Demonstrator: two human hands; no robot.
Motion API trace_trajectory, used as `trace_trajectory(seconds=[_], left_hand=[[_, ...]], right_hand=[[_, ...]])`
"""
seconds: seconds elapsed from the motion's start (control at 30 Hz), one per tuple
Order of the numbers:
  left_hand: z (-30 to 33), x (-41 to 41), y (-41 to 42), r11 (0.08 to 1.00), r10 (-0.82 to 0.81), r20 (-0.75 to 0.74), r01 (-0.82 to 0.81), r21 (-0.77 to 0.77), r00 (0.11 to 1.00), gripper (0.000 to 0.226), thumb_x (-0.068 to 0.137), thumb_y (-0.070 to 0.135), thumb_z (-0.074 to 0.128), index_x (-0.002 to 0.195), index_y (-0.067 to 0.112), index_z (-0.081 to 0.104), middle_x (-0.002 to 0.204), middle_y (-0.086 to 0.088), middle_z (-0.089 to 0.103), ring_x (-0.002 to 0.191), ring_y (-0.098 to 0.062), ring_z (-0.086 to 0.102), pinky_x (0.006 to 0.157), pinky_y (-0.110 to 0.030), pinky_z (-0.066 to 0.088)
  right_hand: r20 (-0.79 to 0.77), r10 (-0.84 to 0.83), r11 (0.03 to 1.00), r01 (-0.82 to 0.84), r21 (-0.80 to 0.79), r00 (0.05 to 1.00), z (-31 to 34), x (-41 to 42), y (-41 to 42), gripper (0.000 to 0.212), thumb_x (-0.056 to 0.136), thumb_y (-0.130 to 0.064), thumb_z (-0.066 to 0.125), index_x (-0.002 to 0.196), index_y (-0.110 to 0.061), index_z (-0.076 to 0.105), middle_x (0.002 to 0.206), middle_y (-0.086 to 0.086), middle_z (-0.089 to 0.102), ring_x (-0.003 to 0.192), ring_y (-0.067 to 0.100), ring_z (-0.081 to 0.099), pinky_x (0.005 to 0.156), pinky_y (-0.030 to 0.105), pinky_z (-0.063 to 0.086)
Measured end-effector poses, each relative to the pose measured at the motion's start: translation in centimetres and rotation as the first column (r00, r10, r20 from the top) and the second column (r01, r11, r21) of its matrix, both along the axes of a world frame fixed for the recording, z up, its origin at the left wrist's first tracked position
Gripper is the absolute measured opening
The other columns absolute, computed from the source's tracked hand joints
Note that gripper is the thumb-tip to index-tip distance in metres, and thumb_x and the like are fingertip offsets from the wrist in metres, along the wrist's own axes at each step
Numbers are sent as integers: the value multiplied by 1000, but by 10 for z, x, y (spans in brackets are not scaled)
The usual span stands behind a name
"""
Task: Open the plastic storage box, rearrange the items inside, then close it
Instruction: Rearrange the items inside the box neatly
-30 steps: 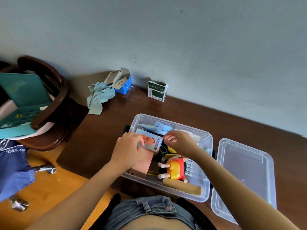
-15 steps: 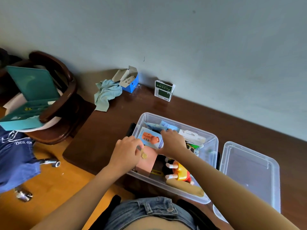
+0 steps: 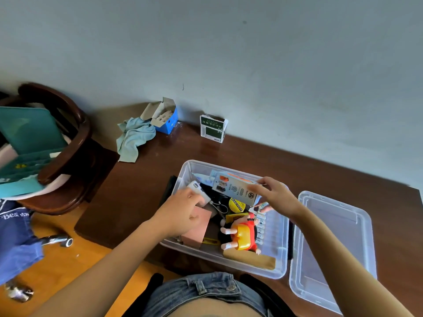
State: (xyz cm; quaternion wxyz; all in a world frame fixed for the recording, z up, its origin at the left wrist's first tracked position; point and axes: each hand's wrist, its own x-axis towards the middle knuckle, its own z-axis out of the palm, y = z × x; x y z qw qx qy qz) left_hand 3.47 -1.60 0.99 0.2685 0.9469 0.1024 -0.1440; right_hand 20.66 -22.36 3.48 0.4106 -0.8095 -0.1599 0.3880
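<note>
the plastic storage box (image 3: 278,255) is sitting open on the dark wooden tabletop (image 3: 142,186), directly in front of the person, and its clear lid (image 3: 332,252) is lying upturned just beside it on the right, so the opening step is reading as done. the rearranging step is judged to be under way. the right hand (image 3: 275,196) is pinching a flat printed carton (image 3: 235,189) by its right end and holding it tilted above the far half of the box, clear of the contents below. the left hand (image 3: 180,215) is curled down inside the left part of the box, its fingers closing on a small white device (image 3: 199,191) at the near-left wall; how firm that hold is cannot be told, as the fingertips are partly hidden. under and beside that hand a pink box (image 3: 198,227) is standing, with a toy figure in yellow and red (image 3: 242,234) lying to its right, a yellow tape roll (image 3: 237,204) behind it, and a brown flat packet (image 3: 249,259) along the near wall. remaining, as far as can be judged: settling the carton and the white device into place, then fitting the lid back on.
</note>
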Motion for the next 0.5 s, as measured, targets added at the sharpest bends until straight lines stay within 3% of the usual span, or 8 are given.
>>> trace_trajectory(seconds=[0.1, 0.2, 0.33, 0.5], left_hand=[[-1, 9, -1, 973, -196, -233, 218, 72, 953, 72, 80, 39, 62, 142, 29, 28, 143, -1, 30, 130, -22, 29, 105, -34, 33], [-7, 15, -4, 906, -298, -383, 385, 174, 874, 98, 70, 46, 74, 147, 30, 16, 148, -4, 26, 134, -28, 28, 110, -40, 28], [-21, 16, -7, 853, -341, -359, 446, 271, 869, 95, 70, 34, 75, 144, 31, 16, 143, -8, 34, 129, -30, 36, 105, -45, 31], [-27, 11, -2, 887, -342, -271, 404, 225, 900, 100, 64, 49, 72, 144, 33, 14, 144, -2, 31, 125, -23, 37, 92, -37, 40]], right_hand=[[91, -48, 998, 52, -46, 995, -4, 2, -17, 30, 87, -45, 59, 95, -17, 55, 87, 1, 67, 62, 9, 68, 60, 34, 58], [145, -55, 993, 69, -97, 988, -9, 0, -27, 38, 85, -54, 56, 96, -17, 54, 89, 0, 65, 68, 12, 69, 62, 34, 58], [158, -92, 990, 106, -88, 983, -11, -5, -35, 43, 84, -57, 53, 99, -17, 53, 87, -3, 65, 69, 14, 68, 57, 26, 56], [157, -171, 984, 177, -27, 973, -9, -6, -41, 30, 87, -53, 52, 93, -24, 53, 86, -1, 65, 69, 14, 68, 59, 26, 56]])
